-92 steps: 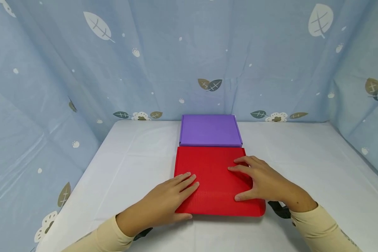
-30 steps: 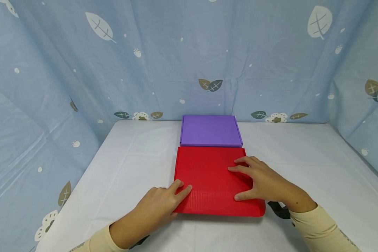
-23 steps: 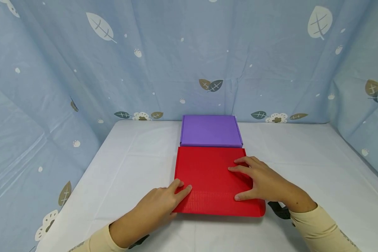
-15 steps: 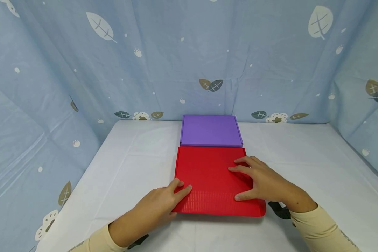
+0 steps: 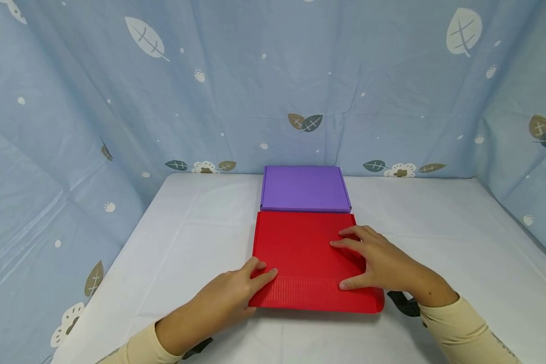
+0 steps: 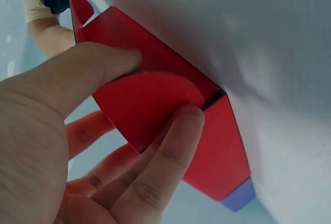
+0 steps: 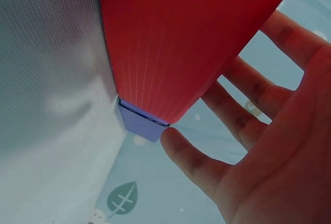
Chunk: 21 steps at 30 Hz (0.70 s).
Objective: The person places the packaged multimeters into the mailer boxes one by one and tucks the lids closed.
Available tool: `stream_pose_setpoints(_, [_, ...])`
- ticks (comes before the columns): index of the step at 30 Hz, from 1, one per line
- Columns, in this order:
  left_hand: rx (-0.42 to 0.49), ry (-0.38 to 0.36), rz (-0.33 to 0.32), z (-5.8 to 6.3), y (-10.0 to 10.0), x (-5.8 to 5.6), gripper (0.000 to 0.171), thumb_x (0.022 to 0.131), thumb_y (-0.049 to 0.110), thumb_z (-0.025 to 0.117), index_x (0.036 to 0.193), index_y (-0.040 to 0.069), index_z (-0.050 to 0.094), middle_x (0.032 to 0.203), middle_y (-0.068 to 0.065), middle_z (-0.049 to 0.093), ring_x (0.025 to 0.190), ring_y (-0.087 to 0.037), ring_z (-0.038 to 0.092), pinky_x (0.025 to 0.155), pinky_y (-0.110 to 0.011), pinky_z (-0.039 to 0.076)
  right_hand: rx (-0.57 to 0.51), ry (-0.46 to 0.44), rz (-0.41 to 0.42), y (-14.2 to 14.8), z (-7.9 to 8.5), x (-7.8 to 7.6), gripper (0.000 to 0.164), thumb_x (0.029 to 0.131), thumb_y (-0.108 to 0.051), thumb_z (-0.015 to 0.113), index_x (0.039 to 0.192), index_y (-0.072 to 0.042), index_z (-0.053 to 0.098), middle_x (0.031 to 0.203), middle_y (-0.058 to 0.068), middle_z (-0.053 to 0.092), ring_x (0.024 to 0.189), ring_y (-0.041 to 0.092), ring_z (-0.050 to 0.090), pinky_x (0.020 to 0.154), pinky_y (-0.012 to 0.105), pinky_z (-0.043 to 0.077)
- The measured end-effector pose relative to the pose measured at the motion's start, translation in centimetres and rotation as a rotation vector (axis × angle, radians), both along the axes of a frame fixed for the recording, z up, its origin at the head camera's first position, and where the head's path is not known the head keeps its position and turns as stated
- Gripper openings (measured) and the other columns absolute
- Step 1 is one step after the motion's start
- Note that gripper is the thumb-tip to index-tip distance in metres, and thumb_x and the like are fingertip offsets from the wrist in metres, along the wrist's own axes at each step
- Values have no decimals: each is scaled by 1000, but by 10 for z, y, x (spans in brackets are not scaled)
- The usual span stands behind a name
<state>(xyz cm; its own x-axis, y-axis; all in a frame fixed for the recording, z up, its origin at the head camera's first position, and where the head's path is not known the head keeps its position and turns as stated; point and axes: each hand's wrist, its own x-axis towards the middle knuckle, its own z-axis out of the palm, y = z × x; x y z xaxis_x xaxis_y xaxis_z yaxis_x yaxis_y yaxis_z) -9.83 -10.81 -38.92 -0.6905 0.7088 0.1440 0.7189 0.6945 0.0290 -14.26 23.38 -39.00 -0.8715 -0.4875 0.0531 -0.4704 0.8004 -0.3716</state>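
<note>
A red cardboard box lies at the middle of the table, its lid down and the lid's front flap sticking out over the near edge. My left hand holds the near left corner. The left wrist view shows a rounded side tab between the thumb and fingers of that hand, and the box's front wall behind it. Spread over the right part of the lid, my right hand touches the top with its fingertips. In the right wrist view those fingers lie along the box's edge. The box's inside is hidden.
Directly behind the red box sits a closed purple box, close up against it. Both stand on a white-covered table. A blue leaf-patterned curtain hangs at the back and sides.
My left hand lay flat on the lid about three seconds ago; it has shifted toward the near left corner and curled its fingers there. The right hand and both boxes have stayed put.
</note>
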Motion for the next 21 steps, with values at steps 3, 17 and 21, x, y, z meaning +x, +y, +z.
stream_pose_setpoints(3, [-9,7,-21,-2,-2,-1,72,73,29,90,137,14,60,123,-8,58,88,-18,71,73,-24,59,-1,-2,0,0,0,0,81,66,-64,83,134,-24,63,140,8,50,129,32,45,92,53,55])
stream_pose_setpoints(17, [5,-50,-49,2,-2,-7,63,83,52,75,134,17,63,114,-2,58,65,-1,51,62,-16,49,56,58,19,-4,5,11,71,71,-55,85,131,-22,66,137,8,54,128,35,49,98,60,49])
stream_pose_setpoints(21, [7,-21,-54,2,-3,-8,62,82,53,76,131,18,65,111,-1,58,64,-1,49,60,-15,47,73,160,63,-7,4,19,54,73,-48,86,118,-22,73,125,2,60,119,27,55,96,51,53])
